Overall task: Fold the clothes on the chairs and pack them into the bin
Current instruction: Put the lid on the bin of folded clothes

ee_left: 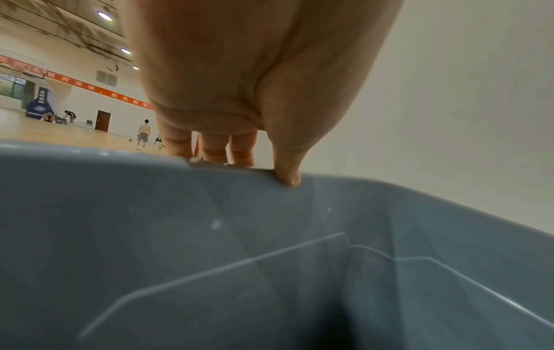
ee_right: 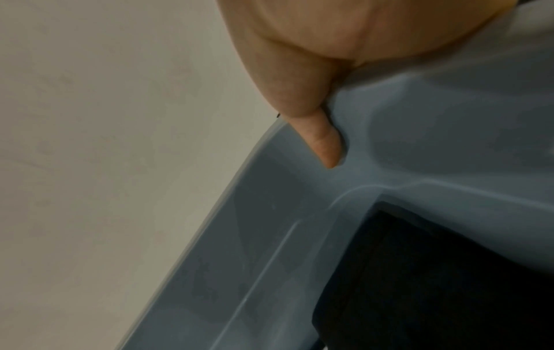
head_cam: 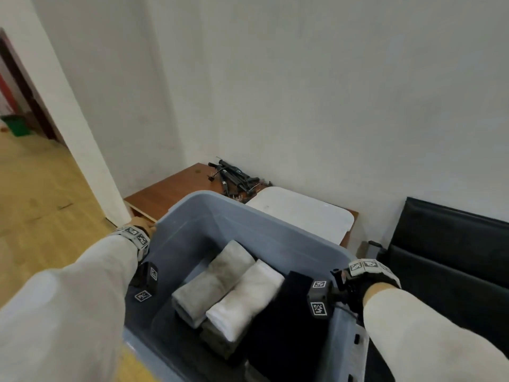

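Evidently both hands carry the bin [head_cam: 248,216]: left hand [ee_left: 239,94] fingers [ee_left: 239,151] hooked over its far rim, right hand [ee_right: 344,47] gripping the opposite rim; folded clothes [head_cam: 225,288] lie between them; keep it level.

Side room or alcove off indoor sports hall. Left wrist view: wide wood court floor [ee_left: 60,132], high ceiling with round lamps [ee_left: 104,15], red banner [ee_left: 99,88] with characters along far wall, few people [ee_left: 143,135] on court, brown door [ee_left: 102,120]. Head view: same pale wood floor [head_cam: 41,194] past white wall corner [head_cam: 82,133], plain white walls, low brown cabinet [head_cam: 170,188] against wall with heap of black tools [head_cam: 234,179], black chair [head_cam: 451,244] at right.
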### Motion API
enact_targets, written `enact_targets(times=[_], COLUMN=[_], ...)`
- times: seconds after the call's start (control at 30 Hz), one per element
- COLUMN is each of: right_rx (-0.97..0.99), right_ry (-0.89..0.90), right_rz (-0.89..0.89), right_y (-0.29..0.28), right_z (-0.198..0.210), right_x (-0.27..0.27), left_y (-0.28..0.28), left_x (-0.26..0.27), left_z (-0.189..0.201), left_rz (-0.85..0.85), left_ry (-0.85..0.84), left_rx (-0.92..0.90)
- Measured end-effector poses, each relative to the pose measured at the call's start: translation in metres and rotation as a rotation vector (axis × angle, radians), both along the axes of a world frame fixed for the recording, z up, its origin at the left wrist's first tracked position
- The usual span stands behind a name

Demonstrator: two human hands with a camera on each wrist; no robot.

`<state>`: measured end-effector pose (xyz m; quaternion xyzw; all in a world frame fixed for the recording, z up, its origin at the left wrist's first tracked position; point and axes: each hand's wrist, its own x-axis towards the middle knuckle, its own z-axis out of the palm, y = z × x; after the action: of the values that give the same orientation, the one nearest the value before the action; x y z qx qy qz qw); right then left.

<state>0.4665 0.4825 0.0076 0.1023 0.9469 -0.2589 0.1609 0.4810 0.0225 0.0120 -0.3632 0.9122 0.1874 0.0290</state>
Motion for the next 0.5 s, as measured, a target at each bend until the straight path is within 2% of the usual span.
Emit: enact_targets(times=[0.1,0.13,0.23,0.3,0.37,0.43,0.5], right_rx=[0.077,0.164,0.191,0.187,0.165,0.217,0.322], right_ry=[-0.030,-0.058,-0.110,-0.170,-0.228,-0.232,-0.260], right_rz=[0.070,0.124,0.144,0.159,0.195,0.190,0.190], right_y=[-0.008,-0.007,-0.014,-0.013,-0.009,-0.019,-0.014], right_z=[-0.003,-0.013,-0.047,-0.079,-0.090,-0.052,-0.042], right_x=[-0.043,-0.060,-0.140,-0.207,-0.237,-0.223,-0.227], left_y=[-0.013,-0.015,-0.027,-0.051,-0.086,-0.092,-0.071], left_x=[-0.046,-0.057,-0.099,-0.129,-0.164,-0.183,-0.192], left_z=[-0.006,-0.007,-0.020,-0.039,-0.066,-0.061,-0.034], left_rz=[-0.039,-0.052,-0.091,-0.091,-0.133,-0.148,-0.133], left_ry=[-0.072,-0.097,-0.212,-0.251,-0.343,-0.398,-0.358], left_rx=[0.008,0.017,-0.016,-0.011,0.003,0.040,0.191])
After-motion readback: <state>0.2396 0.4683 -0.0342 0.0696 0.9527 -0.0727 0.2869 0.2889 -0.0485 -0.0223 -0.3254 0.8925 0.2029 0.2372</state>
